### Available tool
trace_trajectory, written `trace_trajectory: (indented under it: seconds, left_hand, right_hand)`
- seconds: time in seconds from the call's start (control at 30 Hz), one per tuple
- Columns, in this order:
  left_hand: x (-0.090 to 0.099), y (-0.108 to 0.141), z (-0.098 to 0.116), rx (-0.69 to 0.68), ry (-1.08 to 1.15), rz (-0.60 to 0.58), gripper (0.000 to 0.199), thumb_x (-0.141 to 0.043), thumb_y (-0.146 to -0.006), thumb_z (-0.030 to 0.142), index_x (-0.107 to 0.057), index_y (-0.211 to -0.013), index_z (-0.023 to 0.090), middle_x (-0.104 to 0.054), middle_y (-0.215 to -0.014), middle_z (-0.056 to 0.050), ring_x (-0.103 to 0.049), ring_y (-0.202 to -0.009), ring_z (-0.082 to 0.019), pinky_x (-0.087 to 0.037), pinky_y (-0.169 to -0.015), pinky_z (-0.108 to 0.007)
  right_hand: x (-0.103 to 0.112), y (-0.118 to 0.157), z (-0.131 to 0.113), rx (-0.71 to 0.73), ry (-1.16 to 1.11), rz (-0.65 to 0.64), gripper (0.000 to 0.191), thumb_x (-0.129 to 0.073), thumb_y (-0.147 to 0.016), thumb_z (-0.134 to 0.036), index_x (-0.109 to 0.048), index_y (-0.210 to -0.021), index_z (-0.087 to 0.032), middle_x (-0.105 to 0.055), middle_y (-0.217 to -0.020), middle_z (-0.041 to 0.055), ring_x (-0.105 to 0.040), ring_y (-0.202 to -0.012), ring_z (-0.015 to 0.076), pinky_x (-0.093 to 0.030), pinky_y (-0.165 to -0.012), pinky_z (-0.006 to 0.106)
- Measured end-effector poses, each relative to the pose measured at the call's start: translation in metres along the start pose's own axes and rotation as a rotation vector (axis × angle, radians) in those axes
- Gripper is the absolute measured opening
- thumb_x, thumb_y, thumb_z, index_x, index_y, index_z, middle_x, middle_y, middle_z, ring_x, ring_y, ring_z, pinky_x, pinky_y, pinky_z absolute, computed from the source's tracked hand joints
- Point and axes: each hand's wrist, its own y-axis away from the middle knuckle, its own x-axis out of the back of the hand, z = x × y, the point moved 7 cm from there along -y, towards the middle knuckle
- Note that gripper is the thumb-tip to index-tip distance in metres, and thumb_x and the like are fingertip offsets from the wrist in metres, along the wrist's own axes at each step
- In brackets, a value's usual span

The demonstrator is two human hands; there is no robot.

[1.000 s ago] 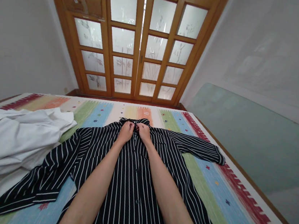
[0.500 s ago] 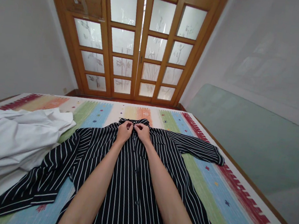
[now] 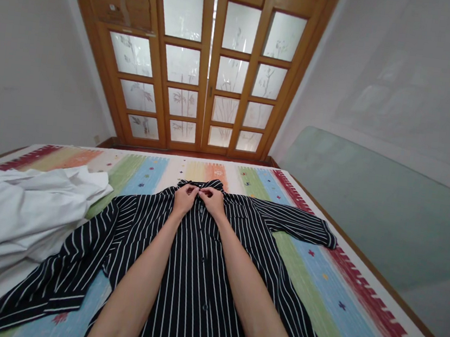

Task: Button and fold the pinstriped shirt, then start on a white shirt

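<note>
A black shirt (image 3: 191, 274) with white stripes lies face up, its collar (image 3: 215, 185) at the far end and its sleeves spread to both sides. Just below the collar, my left hand (image 3: 184, 198) pinches the front edge of the shirt. My right hand (image 3: 212, 199) pinches the same placket from the other side, the fingertips of both hands almost meeting. Whatever small part lies between the fingers is hidden. Dark buttons (image 3: 204, 307) run down the front between my forearms.
A crumpled white cloth (image 3: 17, 219) lies at the left, close to the shirt's sleeve. Under everything is a colourful striped bed cover (image 3: 297, 276). Wooden doors with glass panes (image 3: 186, 65) stand beyond the far edge, and walls rise on both sides.
Both hands stay at the collar, and their fingertips have come slightly closer together. The view has shifted a little; the shirt lies as before.
</note>
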Motion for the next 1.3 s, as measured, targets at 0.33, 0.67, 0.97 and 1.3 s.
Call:
trace_trajectory:
  seconds: [0.33,0.67,0.97,1.3]
  left_hand:
    - [-0.0006,0.0020,0.0038,-0.044,-0.021,0.018,0.015,-0.058,-0.082,0.027,-0.068,-0.082,0.016,-0.073,-0.082,-0.006,-0.068,-0.076,-0.019,-0.052,-0.075,-0.030]
    - [-0.0023,0.0022,0.0025,-0.079,0.006,0.037,0.009,-0.057,-0.081,0.022,-0.064,-0.084,0.017,-0.072,-0.082,-0.006,-0.069,-0.077,-0.019,-0.053,-0.076,-0.031]
    - [0.0002,0.0052,0.0045,-0.067,0.101,0.073,0.016,-0.058,-0.079,0.018,-0.049,-0.092,0.021,-0.068,-0.079,-0.001,-0.072,-0.077,-0.018,-0.054,-0.070,-0.026]
    - [0.0030,0.0064,0.0064,-0.063,0.039,0.140,0.020,-0.061,-0.079,0.024,-0.041,-0.076,0.023,-0.059,-0.069,0.002,-0.067,-0.068,-0.018,-0.052,-0.066,-0.027]
  right_hand:
    - [0.0001,0.0013,-0.0034,-0.020,-0.004,0.013,0.007,-0.065,-0.073,-0.023,-0.069,-0.074,-0.018,-0.072,-0.070,0.0037,-0.066,-0.066,0.0179,-0.053,-0.066,0.028]
    - [-0.0013,0.0023,-0.0047,-0.030,-0.003,0.011,0.008,-0.065,-0.073,-0.025,-0.068,-0.073,-0.018,-0.071,-0.068,0.0030,-0.064,-0.063,0.0171,-0.052,-0.065,0.028]
    - [-0.0016,0.0009,-0.0044,-0.032,0.008,0.007,0.007,-0.063,-0.073,-0.024,-0.067,-0.073,-0.018,-0.070,-0.068,0.0020,-0.062,-0.062,0.0161,-0.050,-0.065,0.027]
    - [0.0005,-0.0027,0.0030,-0.047,0.028,0.031,0.013,-0.056,-0.079,-0.024,-0.065,-0.072,-0.018,-0.070,-0.073,0.0027,-0.063,-0.069,0.0167,-0.049,-0.070,0.027]
